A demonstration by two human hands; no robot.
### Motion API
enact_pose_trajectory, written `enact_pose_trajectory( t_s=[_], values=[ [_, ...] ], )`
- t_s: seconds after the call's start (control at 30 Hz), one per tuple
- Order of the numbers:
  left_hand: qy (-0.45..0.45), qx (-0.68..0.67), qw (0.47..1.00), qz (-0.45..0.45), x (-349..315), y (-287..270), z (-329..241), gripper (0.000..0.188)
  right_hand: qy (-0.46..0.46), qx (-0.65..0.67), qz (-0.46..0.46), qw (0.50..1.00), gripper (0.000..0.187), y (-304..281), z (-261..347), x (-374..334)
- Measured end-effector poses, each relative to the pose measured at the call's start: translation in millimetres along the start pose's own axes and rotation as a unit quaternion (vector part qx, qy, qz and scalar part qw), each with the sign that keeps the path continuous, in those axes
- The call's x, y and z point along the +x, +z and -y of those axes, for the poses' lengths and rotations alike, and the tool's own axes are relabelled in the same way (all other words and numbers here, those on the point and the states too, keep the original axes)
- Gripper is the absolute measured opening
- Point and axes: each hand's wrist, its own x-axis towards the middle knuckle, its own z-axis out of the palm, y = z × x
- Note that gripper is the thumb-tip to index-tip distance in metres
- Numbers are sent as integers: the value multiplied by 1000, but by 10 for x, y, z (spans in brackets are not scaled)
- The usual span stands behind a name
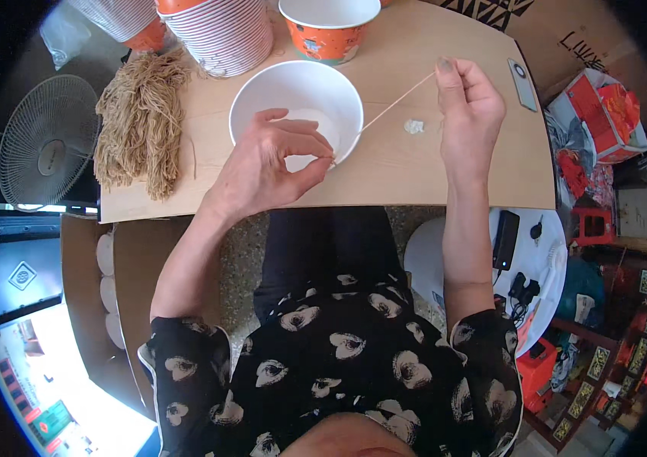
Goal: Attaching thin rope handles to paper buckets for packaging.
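Observation:
A thin tan string [398,100] runs taut and slanting between my two hands, crossing the right rim of a white paper tub [243,95]. My right hand [470,103] is raised over the table's right side, thumb and fingers closed on the string's upper end. Bent over the tub, my left hand [274,156] pinches the lower end between thumb and forefinger, close to the near right rim. Its palm and fingers hide part of the tub's inside. A small white crumpled scrap [413,126] lies on the table between the tub and my right wrist.
A bundle of tan strings [140,126] lies at the table's left. Stacked paper tubs [221,34] and an orange printed tub [327,38] stand at the back. A phone [522,84] lies by the right edge. A fan [49,145] stands left; a white stool [544,266] sits right.

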Motion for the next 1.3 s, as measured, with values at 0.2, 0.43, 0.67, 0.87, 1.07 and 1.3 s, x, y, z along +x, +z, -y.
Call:
enact_pose_trajectory(
  t_s=[0.2, 0.43, 0.67, 0.87, 1.07, 1.3],
  values=[
    [29, 25, 996, 86, 90, -28, 17, 10, 1, 31, -1, 1000, 19, 3, 51, -33],
    [66, 60, 995, -40, 100, 164, -37, 13, 30, 36, 48, 998, 16, -21, 240, -111],
    [59, 22, 995, -77, 25, 268, -86, 10, -20, 63, 66, 996, 16, -190, 359, -119],
    [63, 132, 988, -52, -77, 77, -101, 9, -48, -20, 25, 998, 15, -272, 331, -214],
    [39, 232, 970, -56, -380, -378, 212, 10, 111, -255, 202, 939, 11, -787, 423, -555],
    [63, 183, 980, -49, -477, -633, 565, 13, 84, -207, 283, 933, 9, -1045, 407, -1131]
  ],
)
